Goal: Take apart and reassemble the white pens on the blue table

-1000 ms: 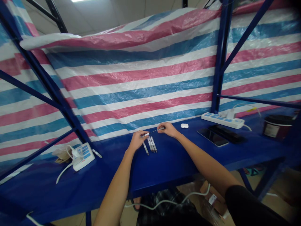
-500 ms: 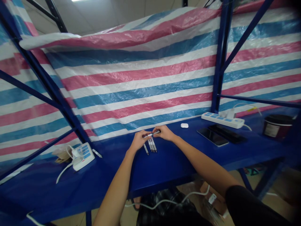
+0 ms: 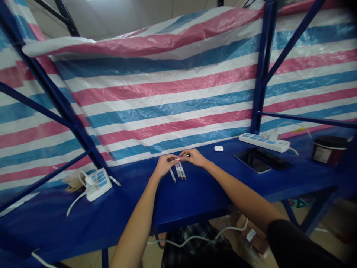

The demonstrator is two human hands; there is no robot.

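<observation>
Above the blue tabletop, my left hand (image 3: 164,166) and my right hand (image 3: 195,158) meet at their fingertips, both closed. Between them lies a pen (image 3: 177,159), roughly level; its white part shows in the gap, and a dark end sticks out by my right fingers. My fingers hide the rest of it, and I cannot tell whether it is in one piece. Just below my hands, several white pens (image 3: 181,173) with dark tips lie side by side. Slightly apart to their left is a single pen (image 3: 173,176), its upper end near my left fingers.
At the left, a power strip (image 3: 99,184) with a plugged-in charger sits beside a white marker-like stick (image 3: 115,181). To the right are a white earbud case (image 3: 219,148), a phone (image 3: 252,163), another power strip (image 3: 263,142) and a dark tub (image 3: 329,149). Blue posts flank a striped sheet.
My fingertips have shifted slightly along the held pen, and more of its white part shows between them. The pens on the table stay where they were.
</observation>
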